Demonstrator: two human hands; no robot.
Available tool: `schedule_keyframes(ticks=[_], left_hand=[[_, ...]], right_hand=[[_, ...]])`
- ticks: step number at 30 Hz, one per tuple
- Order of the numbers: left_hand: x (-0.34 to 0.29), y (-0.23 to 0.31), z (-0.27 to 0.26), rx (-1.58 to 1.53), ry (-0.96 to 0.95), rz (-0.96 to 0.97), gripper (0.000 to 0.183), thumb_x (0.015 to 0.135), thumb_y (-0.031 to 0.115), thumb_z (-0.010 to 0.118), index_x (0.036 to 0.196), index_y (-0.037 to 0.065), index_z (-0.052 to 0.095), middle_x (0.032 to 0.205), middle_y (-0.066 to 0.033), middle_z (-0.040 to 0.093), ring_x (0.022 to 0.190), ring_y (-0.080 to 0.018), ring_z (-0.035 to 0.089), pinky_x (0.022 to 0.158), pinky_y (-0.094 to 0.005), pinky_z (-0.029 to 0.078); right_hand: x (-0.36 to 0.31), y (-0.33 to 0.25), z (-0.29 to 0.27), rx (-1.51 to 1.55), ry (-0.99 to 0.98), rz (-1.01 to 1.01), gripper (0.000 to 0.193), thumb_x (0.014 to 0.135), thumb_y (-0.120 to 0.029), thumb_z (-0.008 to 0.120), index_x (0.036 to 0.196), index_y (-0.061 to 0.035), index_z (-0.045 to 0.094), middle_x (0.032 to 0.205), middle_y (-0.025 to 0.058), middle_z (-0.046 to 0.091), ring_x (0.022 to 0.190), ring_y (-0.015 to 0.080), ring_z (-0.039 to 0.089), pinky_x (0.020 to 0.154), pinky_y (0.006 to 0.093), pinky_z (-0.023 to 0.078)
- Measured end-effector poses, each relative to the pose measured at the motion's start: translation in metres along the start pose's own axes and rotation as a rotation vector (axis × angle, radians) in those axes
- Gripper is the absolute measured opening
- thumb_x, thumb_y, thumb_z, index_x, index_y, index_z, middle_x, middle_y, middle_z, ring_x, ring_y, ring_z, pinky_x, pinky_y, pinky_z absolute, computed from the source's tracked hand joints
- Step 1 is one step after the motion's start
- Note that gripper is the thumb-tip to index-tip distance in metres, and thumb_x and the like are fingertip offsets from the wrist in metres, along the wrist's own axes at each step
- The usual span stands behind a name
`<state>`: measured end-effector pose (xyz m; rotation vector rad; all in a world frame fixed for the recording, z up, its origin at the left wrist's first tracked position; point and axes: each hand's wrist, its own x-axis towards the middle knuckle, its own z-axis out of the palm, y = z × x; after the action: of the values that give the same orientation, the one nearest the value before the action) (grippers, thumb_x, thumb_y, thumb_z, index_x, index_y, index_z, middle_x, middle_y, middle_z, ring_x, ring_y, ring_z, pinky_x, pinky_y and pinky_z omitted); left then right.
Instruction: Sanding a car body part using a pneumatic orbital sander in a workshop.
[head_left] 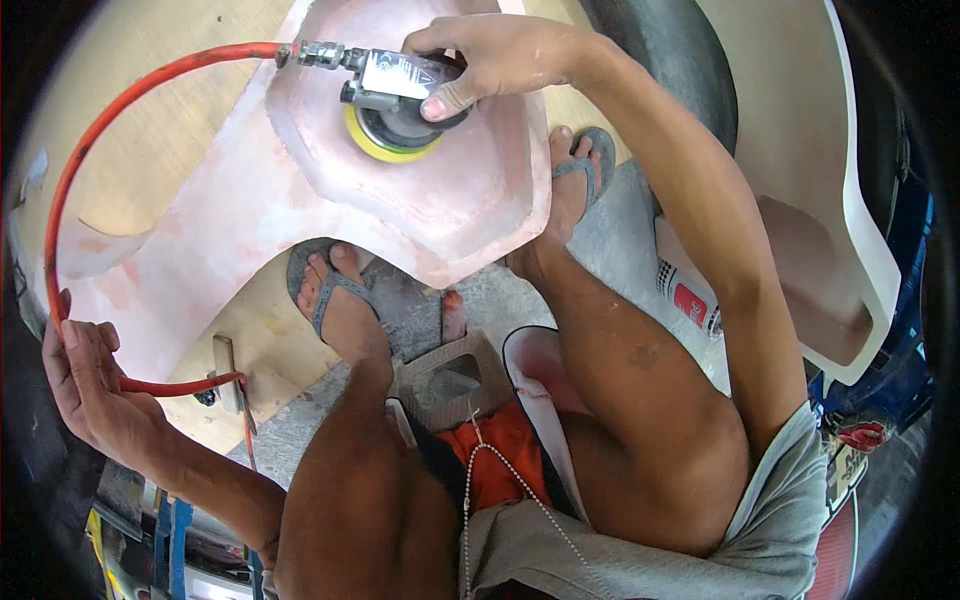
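Observation:
My right hand [485, 68] is wrapped over the top of an air sander [395, 78], a black and silver body with a yellow-edged round pad. The pad rests in the hollow of a pale pink moulded panel [400, 215], whose surface is blotchy and dusty. From the sander's metal coupling a red air hose [130, 95] arcs out to the left and down. At the far left, my left hand [95, 385] has its fingers closed round that hose. The underside of the pad is hidden.
Plywood sheets [215, 130] lie beneath the panel. My sandalled feet stand close to its near edge, beside a grey plastic stool [450, 375]. At the right are a white bottle [690, 300] with a red label, another pale moulded part [800, 270] and a dark rounded object [680, 60].

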<state>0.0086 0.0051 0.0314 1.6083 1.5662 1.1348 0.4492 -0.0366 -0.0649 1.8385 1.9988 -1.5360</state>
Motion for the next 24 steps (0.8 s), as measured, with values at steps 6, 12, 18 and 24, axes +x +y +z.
schedule_keyframes(ticks=[6,12,18,24], left_hand=[[-0.003,0.003,-0.005,0.095,0.034,0.006,0.029,0.101,0.018,0.070,0.118,-0.005,0.071,0.076,-0.0043,0.061,0.071,-0.0090,0.053,0.068,-0.0217,0.043],[-0.010,0.010,-0.005,0.089,-0.042,-0.076,0.030,0.101,0.017,0.069,0.120,-0.007,0.069,0.076,-0.0011,0.055,0.072,-0.0079,0.048,0.069,-0.0238,0.041],[-0.019,0.024,-0.007,0.090,-0.149,-0.065,0.028,0.102,0.017,0.068,0.115,-0.008,0.067,0.072,0.0012,0.048,0.070,-0.0084,0.042,0.065,-0.0257,0.036],[-0.029,0.033,-0.013,0.245,-0.136,-0.021,0.026,0.103,0.021,0.067,0.109,-0.005,0.069,0.069,0.0010,0.048,0.065,-0.0073,0.041,0.058,-0.0242,0.031]], right_hand=[[0.029,-0.006,-0.003,-0.059,0.154,-0.286,0.064,0.080,-0.046,0.086,0.122,-0.0010,0.070,0.098,0.0151,0.069,0.078,0.0251,0.066,0.069,0.0379,0.055],[0.017,-0.005,-0.043,-0.040,0.079,-0.170,0.040,0.080,-0.020,0.084,0.112,0.0012,0.073,0.107,0.0208,0.074,0.099,0.0312,0.069,0.091,0.0403,0.054],[0.015,0.000,-0.062,-0.015,0.048,-0.286,0.061,0.076,-0.015,0.087,0.133,-0.0053,0.069,0.123,0.0177,0.073,0.112,0.0304,0.068,0.100,0.0376,0.051],[0.011,0.008,-0.063,-0.007,0.109,-0.256,0.061,0.074,-0.015,0.088,0.131,-0.0046,0.069,0.121,0.0180,0.073,0.111,0.0311,0.068,0.099,0.0380,0.051]])
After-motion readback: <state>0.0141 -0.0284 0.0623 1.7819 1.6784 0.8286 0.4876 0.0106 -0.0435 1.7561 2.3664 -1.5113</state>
